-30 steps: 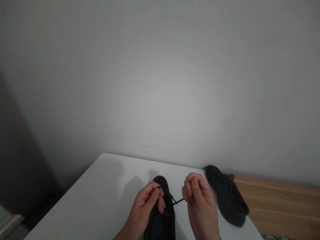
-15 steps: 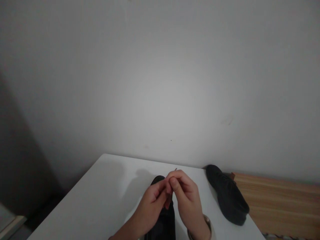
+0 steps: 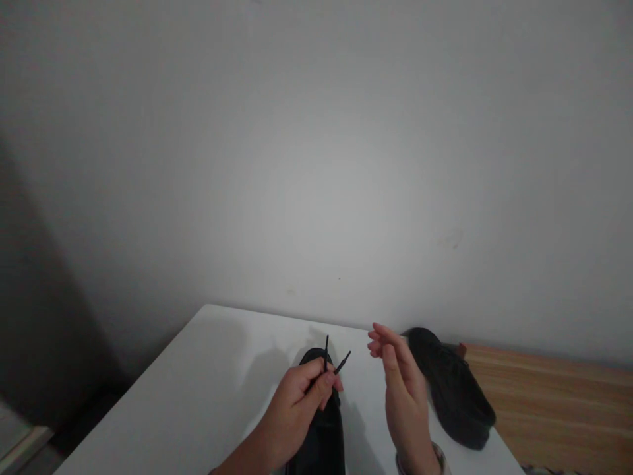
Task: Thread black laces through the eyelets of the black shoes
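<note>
A black shoe (image 3: 324, 439) rests on the white table, its toe pointing toward the wall. Over it, my left hand (image 3: 302, 394) pinches a dark shoelace (image 3: 343, 362) between thumb and fingers, and two lace tips stick up from the grip. Part of the shoe is hidden behind this hand. To the right, my right hand (image 3: 403, 382) is raised off the lace with its fingers apart and nothing in them. A second black lace-up shoe (image 3: 452, 389) lies just beyond it near the table's right edge.
The white table (image 3: 198, 389) stands against a grey wall (image 3: 316, 165). Past its right edge is a wood-grain surface (image 3: 558, 402). A pale edged piece (image 3: 24, 442) shows at the lower left.
My right hand has come away from my left hand, moving right, and its fingers have opened. The two lace tips now show above my left hand, which stays over the shoe.
</note>
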Motion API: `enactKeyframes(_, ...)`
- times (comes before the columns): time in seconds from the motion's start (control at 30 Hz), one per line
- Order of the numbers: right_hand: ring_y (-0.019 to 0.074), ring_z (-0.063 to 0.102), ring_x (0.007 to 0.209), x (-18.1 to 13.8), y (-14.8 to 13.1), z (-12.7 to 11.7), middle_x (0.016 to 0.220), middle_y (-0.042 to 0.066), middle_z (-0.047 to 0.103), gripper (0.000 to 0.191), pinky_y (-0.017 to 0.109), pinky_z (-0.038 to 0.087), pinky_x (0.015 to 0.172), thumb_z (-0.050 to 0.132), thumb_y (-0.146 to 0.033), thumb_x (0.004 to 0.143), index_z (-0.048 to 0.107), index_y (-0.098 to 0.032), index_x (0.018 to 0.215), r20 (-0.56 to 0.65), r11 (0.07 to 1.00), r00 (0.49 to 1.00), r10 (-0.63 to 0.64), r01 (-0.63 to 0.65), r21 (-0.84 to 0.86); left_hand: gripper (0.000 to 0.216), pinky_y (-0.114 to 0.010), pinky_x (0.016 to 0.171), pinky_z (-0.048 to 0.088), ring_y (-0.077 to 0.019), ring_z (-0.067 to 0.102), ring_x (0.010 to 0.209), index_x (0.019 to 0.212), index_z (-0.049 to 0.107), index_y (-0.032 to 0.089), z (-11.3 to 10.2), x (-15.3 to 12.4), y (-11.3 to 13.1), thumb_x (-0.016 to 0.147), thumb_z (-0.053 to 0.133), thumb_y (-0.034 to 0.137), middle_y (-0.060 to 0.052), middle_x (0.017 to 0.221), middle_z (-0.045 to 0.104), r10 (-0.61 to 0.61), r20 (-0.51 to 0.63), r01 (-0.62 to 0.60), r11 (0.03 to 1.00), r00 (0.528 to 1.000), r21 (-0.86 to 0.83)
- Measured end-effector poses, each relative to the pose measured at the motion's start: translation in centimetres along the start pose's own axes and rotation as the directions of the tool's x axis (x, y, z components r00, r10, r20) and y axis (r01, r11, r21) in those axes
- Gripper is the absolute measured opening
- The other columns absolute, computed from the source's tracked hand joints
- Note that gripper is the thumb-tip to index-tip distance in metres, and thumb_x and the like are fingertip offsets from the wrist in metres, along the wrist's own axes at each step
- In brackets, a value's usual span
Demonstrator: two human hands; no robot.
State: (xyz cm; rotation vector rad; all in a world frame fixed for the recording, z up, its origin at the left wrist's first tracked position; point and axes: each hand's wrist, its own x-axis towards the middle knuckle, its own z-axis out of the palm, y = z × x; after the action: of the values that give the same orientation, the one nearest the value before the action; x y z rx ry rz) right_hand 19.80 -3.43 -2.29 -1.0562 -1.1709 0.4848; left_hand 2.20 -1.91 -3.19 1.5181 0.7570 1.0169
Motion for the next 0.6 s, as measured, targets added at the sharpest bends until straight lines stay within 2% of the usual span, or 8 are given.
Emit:
enactKeyframes(0.07, 0.0212, 0.065, 0.087, -0.5, 0.9, -0.6, 0.097, 0.008, 0.072, 0.035, 0.035, 0.053, 0.080, 0.056, -0.048, 0.095, 0.071, -0.023, 0.114, 0.121, 0.999, 0.992, 0.036, -0.040, 0.033, 0.049, -0.026, 0.058, 0.030, -0.0138, 0.041, 0.059, 0.085, 0.066, 0.014, 0.2, 0.0, -0.1, 0.094, 0.048, 0.058, 0.003, 0.061, 0.043, 0.007, 0.005, -0.007, 1.000, 1.000, -0.007)
enactKeyframes(0.13, 0.0208, 0.064, 0.080, -1.2, 1.1, -0.6, 0.085, 0.006, 0.071, 0.036, 0.033, 0.054, 0.075, 0.060, -0.051, 0.092, 0.074, -0.023, 0.109, 0.291, 0.996, 0.956, 0.046, -0.066, 0.059, 0.048, -0.026, 0.058, 0.030, -0.0139, 0.040, 0.059, 0.083, 0.065, 0.014, 0.4, 0.0, -0.1, 0.094, 0.048, 0.058, 0.003, 0.061, 0.043, 0.023, 0.017, -0.023, 1.000, 1.000, -0.014)
enactKeyframes(0.2, 0.0211, 0.064, 0.079, -1.7, 0.9, -0.2, 0.081, 0.005, 0.070, 0.029, 0.033, 0.053, 0.074, 0.066, -0.048, 0.089, 0.077, -0.023, 0.101, 0.383, 0.992, 0.921, 0.064, -0.100, 0.075, 0.048, -0.026, 0.058, 0.030, -0.0139, 0.040, 0.059, 0.075, 0.059, 0.016, 0.5, 0.1, -0.1, 0.094, 0.047, 0.058, 0.003, 0.061, 0.043, 0.045, 0.028, -0.045, 0.999, 0.999, -0.014)
enactKeyframes(0.33, 0.0216, 0.065, 0.083, -2.1, 0.5, 0.9, 0.084, 0.006, 0.070, 0.013, 0.032, 0.052, 0.075, 0.072, -0.035, 0.086, 0.078, -0.024, 0.086, 0.383, 0.980, 0.920, 0.082, -0.145, 0.139, 0.048, -0.026, 0.057, 0.030, -0.0139, 0.040, 0.059, 0.066, 0.049, 0.018, 0.4, 0.0, -0.3, 0.094, 0.047, 0.057, 0.003, 0.060, 0.042, 0.059, 0.027, -0.059, 0.998, 0.998, 0.007)
enactKeyframes(0.5, 0.0215, 0.063, 0.087, -2.0, 1.0, 1.6, 0.088, 0.005, 0.067, 0.008, 0.034, 0.052, 0.079, 0.073, -0.032, 0.085, 0.077, -0.025, 0.086, 0.376, 0.963, 0.926, 0.040, -0.136, 0.232, 0.045, -0.026, 0.057, 0.031, -0.0140, 0.043, 0.059, 0.062, 0.050, 0.018, -0.1, -0.1, -0.5, 0.095, 0.049, 0.048, 0.002, 0.060, 0.045, 0.068, 0.042, -0.072, 0.993, 0.997, 0.093)
enactKeyframes(0.6, 0.0204, 0.061, 0.086, -2.2, 1.0, 1.8, 0.089, 0.004, 0.065, 0.010, 0.033, 0.050, 0.080, 0.071, -0.032, 0.087, 0.073, -0.024, 0.082, 0.370, 0.953, 0.928, 0.041, -0.148, 0.264, 0.042, -0.026, 0.062, 0.036, -0.0158, 0.050, 0.066, 0.063, 0.057, 0.017, -0.3, -0.1, -0.3, 0.095, 0.053, 0.044, -0.001, 0.065, 0.052, 0.122, 0.031, -0.125, 0.987, 0.992, 0.105)
